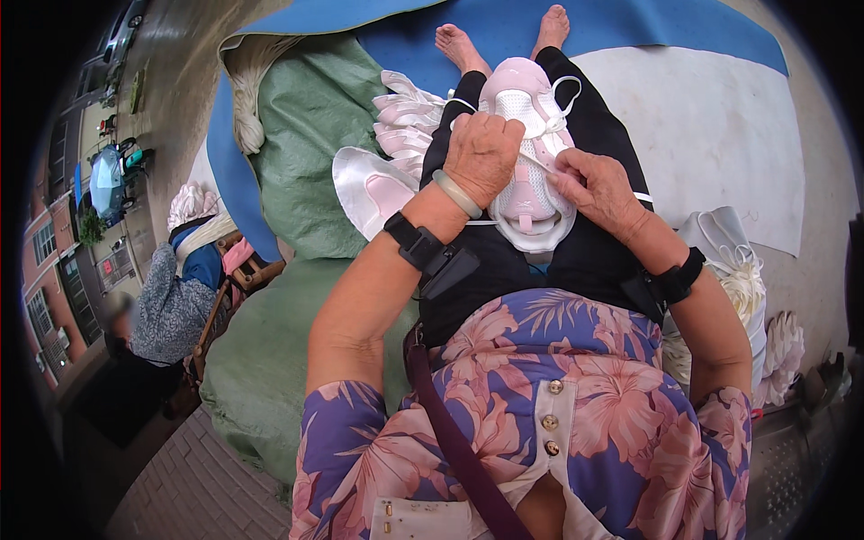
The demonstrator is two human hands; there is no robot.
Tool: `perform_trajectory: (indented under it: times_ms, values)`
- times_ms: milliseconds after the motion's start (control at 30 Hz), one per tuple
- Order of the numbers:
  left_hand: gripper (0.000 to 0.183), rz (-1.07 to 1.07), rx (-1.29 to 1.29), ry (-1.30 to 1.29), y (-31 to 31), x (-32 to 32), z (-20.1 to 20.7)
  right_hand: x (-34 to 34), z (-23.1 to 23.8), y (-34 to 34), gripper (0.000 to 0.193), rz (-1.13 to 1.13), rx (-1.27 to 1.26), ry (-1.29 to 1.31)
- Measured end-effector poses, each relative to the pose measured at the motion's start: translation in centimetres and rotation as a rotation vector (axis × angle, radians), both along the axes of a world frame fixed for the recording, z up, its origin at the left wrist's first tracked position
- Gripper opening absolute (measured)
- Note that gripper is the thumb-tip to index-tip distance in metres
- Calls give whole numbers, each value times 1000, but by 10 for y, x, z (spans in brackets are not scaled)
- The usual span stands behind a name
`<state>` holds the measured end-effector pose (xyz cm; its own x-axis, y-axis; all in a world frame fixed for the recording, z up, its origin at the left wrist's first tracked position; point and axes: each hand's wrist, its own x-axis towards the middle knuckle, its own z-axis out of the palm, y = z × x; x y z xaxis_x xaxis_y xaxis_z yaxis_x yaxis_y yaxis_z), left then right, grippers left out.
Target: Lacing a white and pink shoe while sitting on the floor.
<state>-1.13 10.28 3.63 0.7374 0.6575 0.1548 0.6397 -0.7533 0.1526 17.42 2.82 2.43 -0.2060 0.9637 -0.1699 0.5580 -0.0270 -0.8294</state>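
A pink and white sneaker upper (526,193) lies lengthwise on my lap, its rounded toe pointing away from me and its pink heel tab toward me. White shoelace (565,97) runs through the eyelets and loops out at the far right. My left hand (486,157) is closed in a fist over the left side of the lacing, and a strand of lace comes out by its knuckles. Opposite it, my right hand (601,191) pinches the right eyelet edge of the upper between thumb and fingers. The fingertips of my left hand are partly hidden.
Several more pink and white uppers (405,117) lie stacked to the left, beside a green sheet (310,135). A white bag of pale laces (733,270) sits at right, near further uppers (781,355). Another person (166,301) sits far left.
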Motion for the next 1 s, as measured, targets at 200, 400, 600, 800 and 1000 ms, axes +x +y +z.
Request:
perform_trajectory:
  times_ms: [200,400,600,800,1000]
  values:
    - [13,-64,-14,66,1,-1,-1,0,-6,7,19,-55,-41,162]
    - [17,175,-398,-87,7,-13,20,-8,-4,13,13,-131,16,194]
    - [16,309,-587,-181,-8,-24,23,-21,-6,27,8,-98,399,-31]
    - [10,359,-645,-322,-9,-25,22,-35,-2,44,12,20,470,-111]
    - [10,530,-1189,-750,3,-19,34,-38,-3,48,15,52,478,-104]
